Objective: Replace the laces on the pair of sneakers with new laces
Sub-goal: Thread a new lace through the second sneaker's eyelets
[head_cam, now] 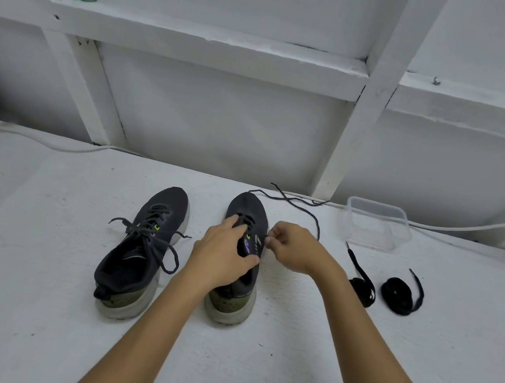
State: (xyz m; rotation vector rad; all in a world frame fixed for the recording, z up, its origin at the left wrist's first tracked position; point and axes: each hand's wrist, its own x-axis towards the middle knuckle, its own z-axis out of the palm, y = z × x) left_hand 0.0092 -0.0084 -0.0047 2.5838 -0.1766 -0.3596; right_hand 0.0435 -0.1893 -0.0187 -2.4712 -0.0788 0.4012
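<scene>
dark right sneaker point(249, 210) at frame centre: left hand point(224, 251) grips it, fingers curled; right hand point(292, 247) pinches its old lace point(312, 213); coiled new laces point(397, 293) lie lower right.

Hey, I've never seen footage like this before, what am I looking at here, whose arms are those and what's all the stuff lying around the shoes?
This is one picture from a camera worn on a person's head, looking forward and down, so the two bare arms are the wearer's own. No machine is involved.

On the white surface stand two dark sneakers. The left sneaker is laced and tied. The left hand grips the right sneaker across its middle, while the right hand pinches something small beside it, probably the old lace, which trails loose past the toe.

To the right lie two coiled black laces, likely the new ones, and an empty clear plastic container. A white cable runs along the wall.
</scene>
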